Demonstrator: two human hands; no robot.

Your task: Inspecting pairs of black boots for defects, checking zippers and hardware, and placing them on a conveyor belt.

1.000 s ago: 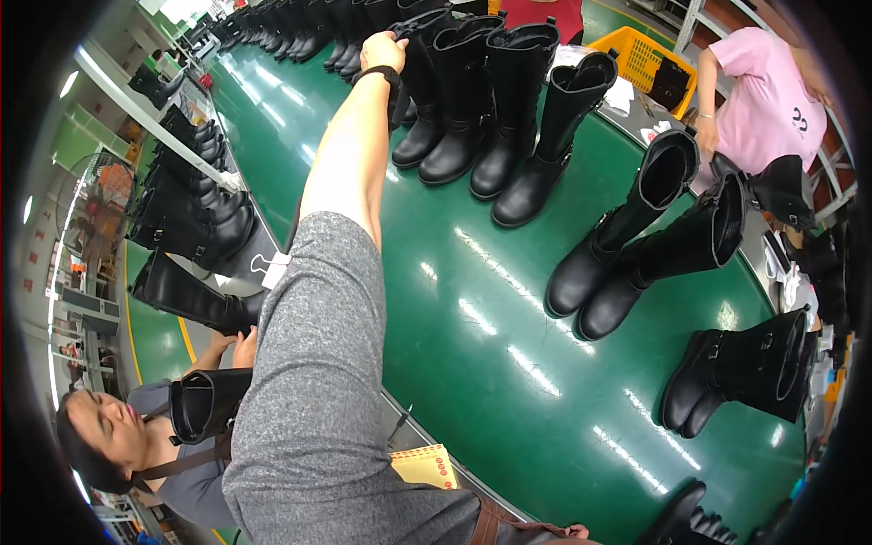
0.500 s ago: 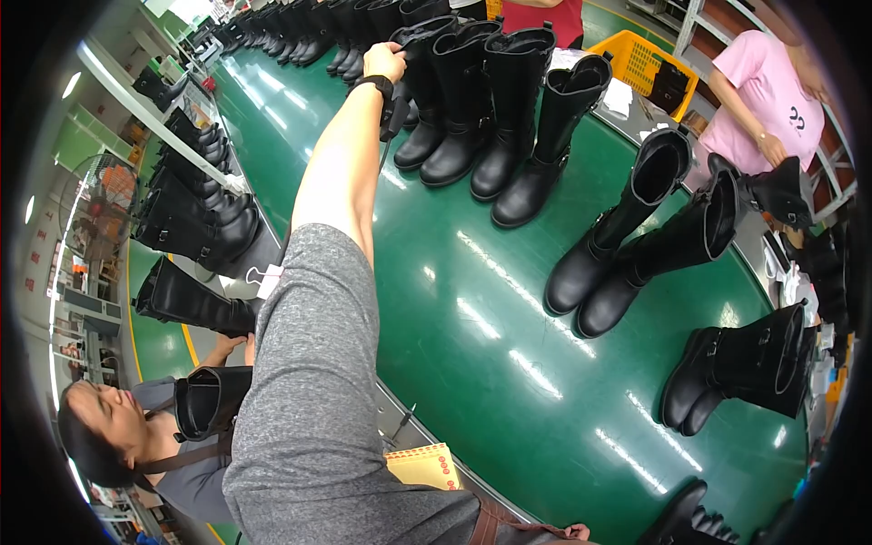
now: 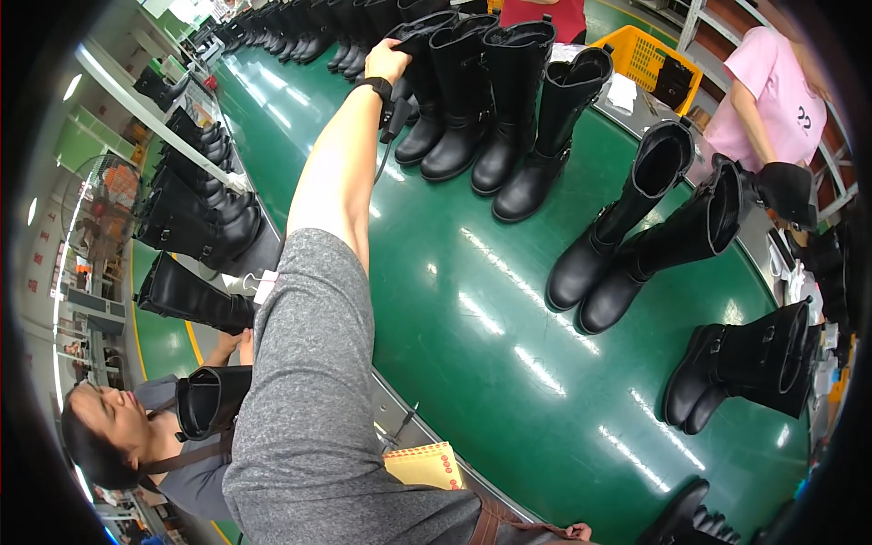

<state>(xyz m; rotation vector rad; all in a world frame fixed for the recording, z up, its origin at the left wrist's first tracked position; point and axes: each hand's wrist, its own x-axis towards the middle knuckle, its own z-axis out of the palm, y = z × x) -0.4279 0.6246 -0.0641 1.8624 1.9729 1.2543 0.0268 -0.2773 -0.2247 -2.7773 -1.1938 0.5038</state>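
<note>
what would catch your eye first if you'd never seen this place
The glossy green belt fills the middle, with tall black boots standing in pairs along it. The person's left hand reaches far up the belt and grips the top of one boot in the upper row. At lower centre a yellow pad lies at the belt's edge.

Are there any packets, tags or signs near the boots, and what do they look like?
Yellow envelope: lies at the near edge of the green belt, flat, rectangular, with red print.
White tag: small, hangs on a black boot left of the belt.
Red signs: small squares on the far left wall, too small to make out.
Yellow crate: plastic mesh, beyond the belt.
</note>
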